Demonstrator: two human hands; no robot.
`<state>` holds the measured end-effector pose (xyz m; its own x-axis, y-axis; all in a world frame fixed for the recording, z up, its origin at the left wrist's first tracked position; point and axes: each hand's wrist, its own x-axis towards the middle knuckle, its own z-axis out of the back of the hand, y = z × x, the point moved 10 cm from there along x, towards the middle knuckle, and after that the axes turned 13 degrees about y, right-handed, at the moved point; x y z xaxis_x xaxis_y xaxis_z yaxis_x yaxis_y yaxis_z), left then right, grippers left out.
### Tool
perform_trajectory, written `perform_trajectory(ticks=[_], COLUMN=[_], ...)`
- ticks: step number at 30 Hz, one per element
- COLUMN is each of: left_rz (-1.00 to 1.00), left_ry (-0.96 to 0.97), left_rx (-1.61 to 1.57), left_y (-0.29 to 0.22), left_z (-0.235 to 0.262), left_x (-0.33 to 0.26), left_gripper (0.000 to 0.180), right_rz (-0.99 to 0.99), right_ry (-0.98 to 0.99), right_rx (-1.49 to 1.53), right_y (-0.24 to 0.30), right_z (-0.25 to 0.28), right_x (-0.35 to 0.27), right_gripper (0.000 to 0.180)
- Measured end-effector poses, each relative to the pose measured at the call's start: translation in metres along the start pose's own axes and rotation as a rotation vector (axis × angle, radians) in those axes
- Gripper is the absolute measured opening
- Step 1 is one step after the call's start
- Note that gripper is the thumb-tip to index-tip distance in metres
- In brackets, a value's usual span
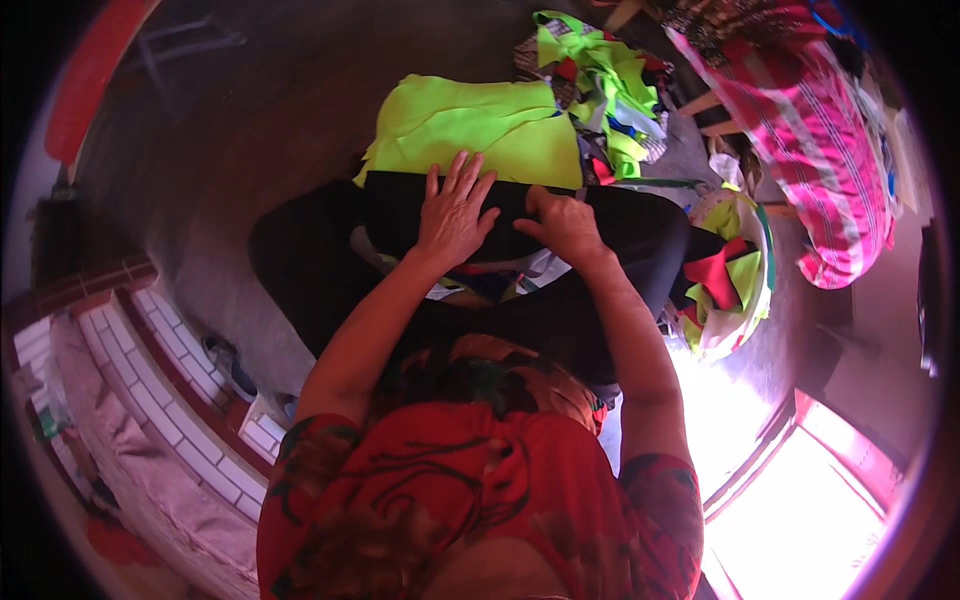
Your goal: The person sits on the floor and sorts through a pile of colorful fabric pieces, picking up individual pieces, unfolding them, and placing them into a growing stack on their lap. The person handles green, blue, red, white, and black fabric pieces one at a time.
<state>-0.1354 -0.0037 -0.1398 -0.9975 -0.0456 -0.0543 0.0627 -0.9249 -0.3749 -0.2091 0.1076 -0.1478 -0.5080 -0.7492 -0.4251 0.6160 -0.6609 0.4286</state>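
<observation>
The left hand [455, 205] lies flat, fingers spread, on a black fabric piece [600, 215] across the lap; the right hand [565, 222] beside it seems curled, pinching the fabric's edge. A neon-yellow cloth sheet [470, 125] lies just beyond.

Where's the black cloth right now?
Head view, centre: the black cloth lies across the person's lap under the left hand and right hand, just below the neon yellow fabric.
</observation>
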Motion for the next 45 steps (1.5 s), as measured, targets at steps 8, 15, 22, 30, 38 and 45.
perform_trajectory(ticks=[8, 15, 22, 30, 38, 45], left_rz=[0.000, -0.088, -0.062, -0.064, -0.084, -0.074], left_ry=[0.034, 0.048, 0.097, 0.041, -0.006, -0.014], left_rx=[0.045, 0.147, 0.143, 0.087, 0.090, 0.099], left_y=[0.000, -0.011, -0.010, -0.012, -0.011, -0.011], left_z=[-0.022, -0.026, -0.027, -0.019, -0.020, -0.023], left_x=[0.009, 0.008, 0.009, 0.009, 0.006, 0.004], left_gripper=[0.059, 0.053, 0.053, 0.051, 0.051, 0.047], right_rz=[-0.012, 0.014, 0.012, 0.017, 0.172, -0.409], right_ry=[0.078, 0.104, 0.019, -0.028, -0.578, -0.977], right_rx=[0.133, 0.214, 0.132, 0.093, 0.276, 0.099], right_y=[-0.029, -0.030, -0.025, -0.010, 0.013, -0.108], right_z=[-0.026, -0.022, -0.020, 0.000, 0.125, 0.182], right_x=[0.019, 0.020, 0.019, -0.002, -0.116, -0.248], right_gripper=[0.044, 0.043, 0.041, 0.038, 0.025, 0.031])
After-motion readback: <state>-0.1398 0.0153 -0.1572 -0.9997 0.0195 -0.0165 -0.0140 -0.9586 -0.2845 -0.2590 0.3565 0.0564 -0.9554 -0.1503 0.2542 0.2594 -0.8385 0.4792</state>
